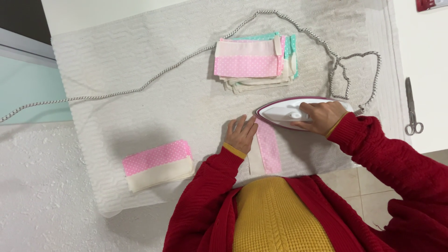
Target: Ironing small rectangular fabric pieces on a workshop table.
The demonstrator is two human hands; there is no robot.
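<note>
While the iron works: right hand [322,117] grips iron [291,112].
Left hand [241,134]: open, flat, pinning fabric strip [269,147].
Strip: probably light, limp; hold edges.

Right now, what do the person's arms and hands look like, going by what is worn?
Both arms are in long red knitted cardigan sleeves with a ribbed texture. A mustard-yellow cuff shows at each wrist, from the cable-knit yellow jumper worn under the open cardigan. The left hand and right hand are bare: no gloves. No rings or watch can be made out.
</note>
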